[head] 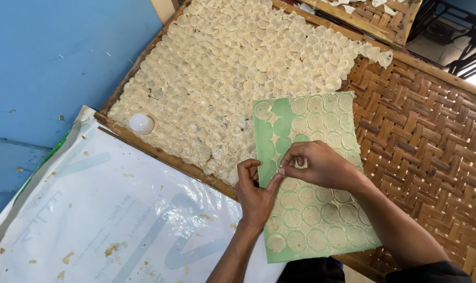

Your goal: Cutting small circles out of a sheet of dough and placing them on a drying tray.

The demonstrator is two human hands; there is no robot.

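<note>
A green sheet (280, 112) lies on a woven bamboo tray (426, 136), covered with several thin pale round dough discs (314, 215). My right hand (316, 165) pinches one disc (301, 163) between thumb and fingers, lifting it off the sheet's left part. My left hand (256, 191) rests at the sheet's left edge, its fingertips touching the sheet just below the right hand. Beyond the sheet, the tray's left half is packed with many overlapping pale discs (233, 68) laid in rows.
A small white round lid (141, 123) sits at the tray's left corner. A white plastic sheet with crumbs (101, 209) covers the surface at lower left. A blue wall (54, 57) is on the left. Another bamboo tray (379, 18) lies at the top.
</note>
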